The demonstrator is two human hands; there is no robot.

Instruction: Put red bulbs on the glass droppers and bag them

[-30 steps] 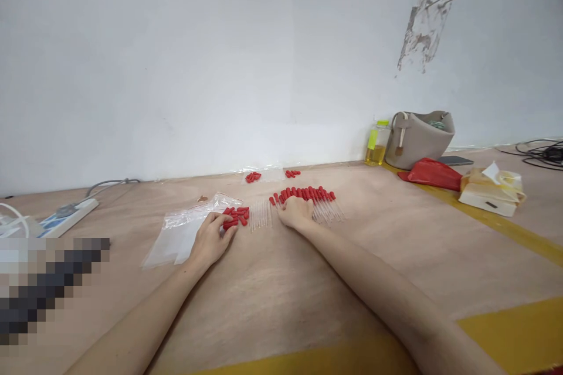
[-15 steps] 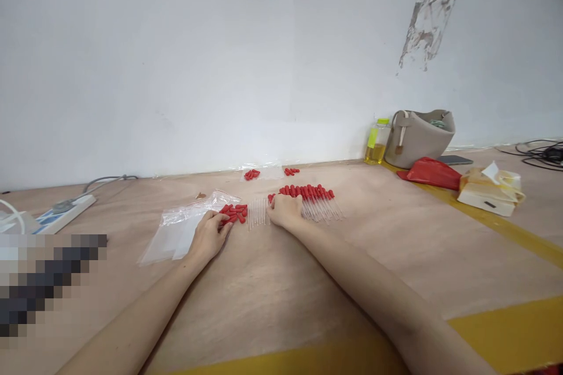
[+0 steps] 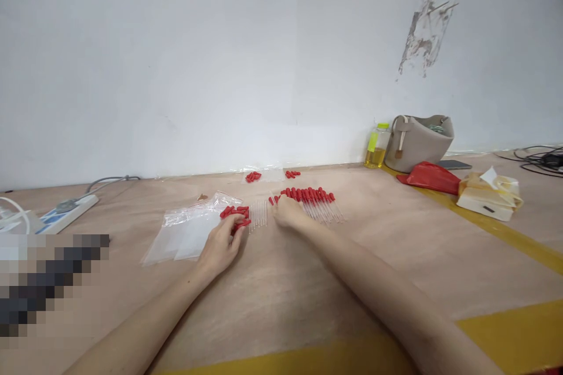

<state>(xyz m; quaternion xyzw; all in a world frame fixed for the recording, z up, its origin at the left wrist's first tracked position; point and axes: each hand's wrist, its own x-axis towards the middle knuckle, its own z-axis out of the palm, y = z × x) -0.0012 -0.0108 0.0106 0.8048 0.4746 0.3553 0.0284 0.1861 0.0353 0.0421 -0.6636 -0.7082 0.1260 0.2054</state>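
Saw right grip [image 3: 288, 212] palm down, knuckles up, with fingers bunched at the left end of the row of red-capped tubes [image 3: 309, 194]. Could not tell the exact hold: fingertips mostly hidden, with two small red ends peeking out just beyond. Had right forearm angled in from lower right, elbow wide, wrist low to the counter [image 3: 272, 310].

Saw left grip [image 3: 223, 244] partly open, with fingers curled over the loose red bulbs [image 3: 234, 211] and thumb stretched forward along the near side. Saw a bulb between thumb and fingers; couldn't tell pinched or just touched. Had left forearm slanting in from lower left, wrist nearly straight.

Found bare clear tubes [image 3: 258, 214] between both hands, lying side by side, just right of the bulbs. Found capped row mostly right of the right hand, with red ends toward the wall [image 3: 176, 70].

Noted clear plastic bags [image 3: 187, 234] flat, left of the bulbs. Noted two small red clusters [image 3: 253, 177] near the wall.

Further out: saw power strip [image 3: 73, 214] far left; yellow-capped bottle [image 3: 375, 152], grey bag [image 3: 420, 143], red wrapper [image 3: 433, 179] and tissue pack [image 3: 488, 196] off right.
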